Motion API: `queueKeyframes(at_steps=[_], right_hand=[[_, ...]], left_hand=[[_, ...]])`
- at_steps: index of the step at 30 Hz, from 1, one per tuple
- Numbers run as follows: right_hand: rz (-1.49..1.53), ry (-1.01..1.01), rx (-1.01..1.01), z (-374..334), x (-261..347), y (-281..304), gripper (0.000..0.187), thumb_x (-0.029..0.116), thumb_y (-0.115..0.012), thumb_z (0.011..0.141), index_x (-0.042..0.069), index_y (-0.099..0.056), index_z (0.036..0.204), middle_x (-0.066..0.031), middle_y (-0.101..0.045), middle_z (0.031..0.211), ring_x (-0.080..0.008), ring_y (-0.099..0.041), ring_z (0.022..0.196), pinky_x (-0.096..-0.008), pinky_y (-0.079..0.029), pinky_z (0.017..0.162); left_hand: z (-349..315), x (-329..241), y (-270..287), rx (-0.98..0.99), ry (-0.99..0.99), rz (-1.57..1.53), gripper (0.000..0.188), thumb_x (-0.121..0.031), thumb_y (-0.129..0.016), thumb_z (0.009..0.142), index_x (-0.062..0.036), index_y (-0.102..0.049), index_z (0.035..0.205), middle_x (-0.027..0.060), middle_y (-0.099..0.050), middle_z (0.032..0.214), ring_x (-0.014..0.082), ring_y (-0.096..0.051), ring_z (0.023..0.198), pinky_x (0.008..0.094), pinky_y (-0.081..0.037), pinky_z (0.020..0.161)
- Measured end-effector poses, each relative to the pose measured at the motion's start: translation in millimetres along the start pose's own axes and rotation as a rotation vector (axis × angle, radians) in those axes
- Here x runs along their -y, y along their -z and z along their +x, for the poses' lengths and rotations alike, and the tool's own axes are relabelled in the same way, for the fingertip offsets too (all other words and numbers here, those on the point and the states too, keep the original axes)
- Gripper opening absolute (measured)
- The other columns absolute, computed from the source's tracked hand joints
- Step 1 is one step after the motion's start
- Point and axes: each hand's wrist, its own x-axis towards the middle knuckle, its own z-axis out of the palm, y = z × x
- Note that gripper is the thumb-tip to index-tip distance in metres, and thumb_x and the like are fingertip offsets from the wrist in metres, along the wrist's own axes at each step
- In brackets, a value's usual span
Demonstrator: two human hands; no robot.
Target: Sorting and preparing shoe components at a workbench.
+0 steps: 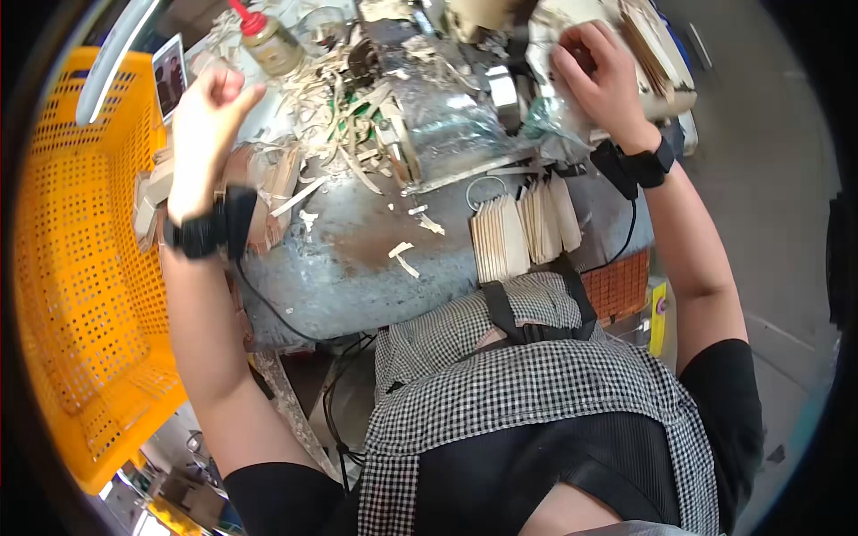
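Observation:
My left hand [212, 107] is raised over the left side of the worktable [349, 259]. Its fingers are loosely curled, the thumb stands apart, and nothing shows in it. At the far right, my right hand [603, 79] has bent fingers drawn toward the thumb; whatever they may hold is hidden. It is close to a machine [447, 116] wrapped in clear plastic film. Pale strip scraps [344, 125] are heaped between my hands. Nearer to me, flat beige pieces [499, 237] stand in rows beside a thin ring [487, 190].
A yellow perforated basket [85, 313] lies along the left. A bottle with a red cap [270, 49] stands behind the scraps. More beige pieces are stacked at the left [273, 179] and far right [648, 45]. Cables [268, 304] run from both wrist straps.

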Motion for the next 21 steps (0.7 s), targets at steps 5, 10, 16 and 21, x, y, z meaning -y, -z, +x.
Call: queueKeyframes(at_steps=[5,10,16,21], right_hand=[[-0.020,0.123,-0.093,-40.3,30.2,57.0,0.010,0.009,-0.064,0.082,0.001,-0.059,0.086,-0.0069,-0.058,0.080,-0.0167,-0.053,0.069,-0.0267,-0.044,0.063],[0.233,-0.237,0.104,-146.4,52.8,57.4,0.008,0.005,-0.065,0.081,0.001,-0.059,0.083,-0.0061,-0.057,0.076,-0.0141,-0.054,0.065,-0.0249,-0.045,0.059],[0.372,-0.501,0.227,-218.5,72.0,33.3,0.016,0.009,-0.069,0.076,0.003,-0.060,0.088,-0.0049,-0.054,0.073,-0.0112,-0.049,0.055,-0.0243,-0.042,0.052],[0.366,-0.511,0.390,-211.7,81.1,23.9,0.025,0.014,-0.072,0.074,0.003,-0.061,0.094,-0.0061,-0.055,0.073,-0.0174,-0.055,0.060,-0.0291,-0.045,0.055]], left_hand=[[-109.6,-63.1,2.7,0.045,-0.061,-0.108,0.027,-0.012,-0.068,0.085,-0.0082,-0.047,0.067,-0.0094,-0.040,0.060,0.0003,-0.032,0.056,0.0188,-0.024,0.049],[-184.0,-80.7,-30.0,0.151,0.082,-0.393,0.030,-0.004,-0.065,0.083,-0.0059,-0.044,0.061,-0.0075,-0.035,0.055,0.0021,-0.028,0.051,0.0213,-0.021,0.045],[-219.1,-92.6,-67.1,0.292,0.096,-0.383,0.028,-0.007,-0.067,0.082,-0.0040,-0.046,0.062,-0.0032,-0.039,0.052,0.0040,-0.032,0.049,0.0233,-0.027,0.043],[-231.5,-107.1,-94.4,0.490,0.133,-0.401,0.020,-0.012,-0.073,0.080,-0.0018,-0.056,0.080,-0.0042,-0.050,0.067,0.0024,-0.042,0.058,0.0190,-0.038,0.052]])
